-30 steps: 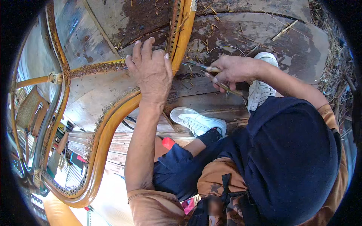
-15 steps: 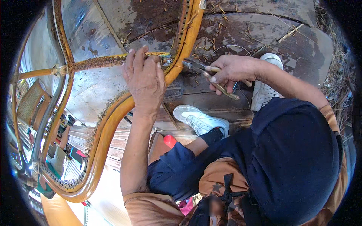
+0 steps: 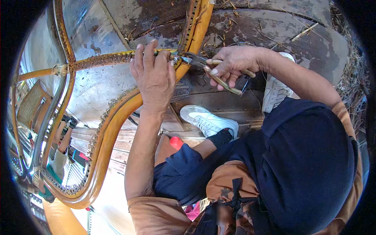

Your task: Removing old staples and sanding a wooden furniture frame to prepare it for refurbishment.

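A curved, orange-brown rattan chair frame (image 3: 111, 127) stands tilted in front of me, its inner edge lined with small holes and torn fibre stubs. My left hand (image 3: 152, 82) grips its crossbar (image 3: 103, 62), fingers bent over the top close to where the bar meets the curved rail. In my right hand (image 3: 239, 60) is a pair of pliers (image 3: 225, 84) with worn, yellowish handles, the fingers closed round them. The pliers' metal jaws reach the joint beside my left fingertips. What the jaws bite on is too small to make out.
Wet boards (image 3: 246, 31) with scattered fibre scraps lie beyond the frame. My white shoes (image 3: 207, 119) are close below the pliers. A red cap-like object (image 3: 176, 143) is by my knee. At far left, another person's arm (image 3: 64, 139) shows past the frame near a woven panel (image 3: 33, 105).
My right hand has moved left, bringing the pliers' jaws from just right of the rail onto the joint. My left hand has shifted slightly right along the crossbar.
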A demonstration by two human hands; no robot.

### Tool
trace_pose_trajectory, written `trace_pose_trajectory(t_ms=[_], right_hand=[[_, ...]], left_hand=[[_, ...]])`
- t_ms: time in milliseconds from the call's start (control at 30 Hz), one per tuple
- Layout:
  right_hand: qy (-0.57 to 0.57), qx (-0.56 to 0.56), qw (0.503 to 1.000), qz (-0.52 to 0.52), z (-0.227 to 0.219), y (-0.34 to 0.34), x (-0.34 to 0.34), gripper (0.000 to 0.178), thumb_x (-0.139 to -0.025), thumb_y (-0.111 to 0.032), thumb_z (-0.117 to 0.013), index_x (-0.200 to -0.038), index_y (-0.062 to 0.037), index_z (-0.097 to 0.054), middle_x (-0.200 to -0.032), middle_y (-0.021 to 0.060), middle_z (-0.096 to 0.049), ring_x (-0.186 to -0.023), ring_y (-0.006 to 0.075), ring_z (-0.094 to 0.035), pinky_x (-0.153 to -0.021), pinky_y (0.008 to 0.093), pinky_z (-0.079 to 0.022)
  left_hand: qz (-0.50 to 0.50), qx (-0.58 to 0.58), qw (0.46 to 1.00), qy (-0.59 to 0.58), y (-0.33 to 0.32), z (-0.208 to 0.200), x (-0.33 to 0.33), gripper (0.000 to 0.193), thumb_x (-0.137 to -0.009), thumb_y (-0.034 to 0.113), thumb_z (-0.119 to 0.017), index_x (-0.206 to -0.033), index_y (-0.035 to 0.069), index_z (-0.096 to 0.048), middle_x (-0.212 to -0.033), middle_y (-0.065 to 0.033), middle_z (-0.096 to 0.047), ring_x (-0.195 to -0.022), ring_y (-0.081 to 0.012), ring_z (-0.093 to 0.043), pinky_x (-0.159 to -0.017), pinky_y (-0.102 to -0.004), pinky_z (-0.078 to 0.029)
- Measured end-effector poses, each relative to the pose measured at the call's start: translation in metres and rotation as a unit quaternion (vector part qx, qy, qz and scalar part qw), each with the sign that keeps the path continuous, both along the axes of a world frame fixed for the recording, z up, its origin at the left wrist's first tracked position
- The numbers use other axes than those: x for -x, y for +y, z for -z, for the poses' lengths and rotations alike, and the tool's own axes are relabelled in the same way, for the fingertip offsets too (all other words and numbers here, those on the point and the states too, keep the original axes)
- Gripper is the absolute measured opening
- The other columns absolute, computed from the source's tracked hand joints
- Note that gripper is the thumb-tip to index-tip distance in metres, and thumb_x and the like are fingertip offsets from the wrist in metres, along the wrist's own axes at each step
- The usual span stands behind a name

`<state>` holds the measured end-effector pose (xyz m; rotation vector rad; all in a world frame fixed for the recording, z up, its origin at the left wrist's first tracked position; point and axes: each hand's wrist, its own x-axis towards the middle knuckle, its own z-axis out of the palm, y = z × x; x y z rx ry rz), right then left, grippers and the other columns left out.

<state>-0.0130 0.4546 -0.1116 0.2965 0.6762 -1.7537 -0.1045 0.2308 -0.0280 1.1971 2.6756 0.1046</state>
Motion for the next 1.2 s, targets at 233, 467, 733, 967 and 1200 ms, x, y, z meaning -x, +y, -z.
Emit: trace_pose_trajectory(t_ms=[233, 467, 733, 967, 1200], right_hand=[[0.077, -0.064, 0.993, -0.065, -0.002, 0.002, 0.009, 0.029, -0.092, -0.028, -0.064, -0.100, -0.0002, -0.060, -0.092, 0.0086, -0.068, -0.076, 0.0154, -0.070, -0.053, 0.0263, -0.054], [0.082, -0.073, 0.987, -0.121, -0.008, 0.013, 0.030, 0.031, -0.091, -0.030, -0.065, -0.097, 0.0002, -0.060, -0.079, 0.0067, -0.066, -0.067, 0.0149, -0.068, -0.052, 0.0270, -0.055], [0.144, -0.147, 0.973, -0.109, -0.013, 0.001, 0.021, 0.028, -0.094, -0.030, -0.060, -0.091, -0.0018, -0.058, -0.071, 0.0050, -0.062, -0.056, 0.0160, -0.063, -0.049, 0.0324, -0.051], [0.482, -0.339, 0.803, -0.085, -0.011, -0.002, 0.000, 0.027, -0.092, -0.025, -0.060, -0.096, 0.0023, -0.057, -0.077, 0.0253, -0.061, -0.078, 0.0446, -0.061, -0.066, 0.0491, -0.047], [0.473, -0.393, 0.777, -0.135, -0.001, -0.008, -0.006, 0.023, -0.092, -0.021, -0.060, -0.095, 0.0008, -0.053, -0.079, 0.0252, -0.061, -0.080, 0.0453, -0.060, -0.067, 0.0500, -0.046]], left_hand=[[-0.005, 0.016, 1.000, 0.007, 0.000, 0.003, -0.001, 0.028, -0.082, 0.014, -0.064, -0.109, 0.011, -0.062, -0.136, -0.0089, -0.047, -0.134, -0.0354, -0.034, -0.107, -0.0559, -0.026], [0.000, 0.005, 1.000, 0.009, -0.001, 0.001, -0.003, 0.027, -0.081, 0.013, -0.065, -0.108, 0.010, -0.061, -0.136, -0.0112, -0.047, -0.134, -0.0341, -0.033, -0.108, -0.0508, -0.026], [-0.008, -0.092, 0.980, -0.175, 0.005, -0.023, -0.041, 0.025, -0.084, 0.013, -0.064, -0.108, 0.004, -0.059, -0.113, -0.0127, -0.059, -0.104, -0.0315, -0.056, -0.089, -0.0411, -0.045], [-0.500, -0.206, 0.619, -0.569, 0.034, 0.008, -0.081, 0.045, -0.101, 0.045, -0.044, -0.113, 0.004, -0.060, -0.102, -0.0038, -0.063, -0.088, -0.0104, -0.060, -0.070, -0.0245, -0.046], [-0.553, -0.329, 0.608, -0.465, 0.055, 0.045, -0.095, 0.045, -0.101, 0.042, -0.043, -0.108, 0.002, -0.062, -0.092, -0.0048, -0.063, -0.080, -0.0126, -0.057, -0.069, -0.0263, -0.045]])
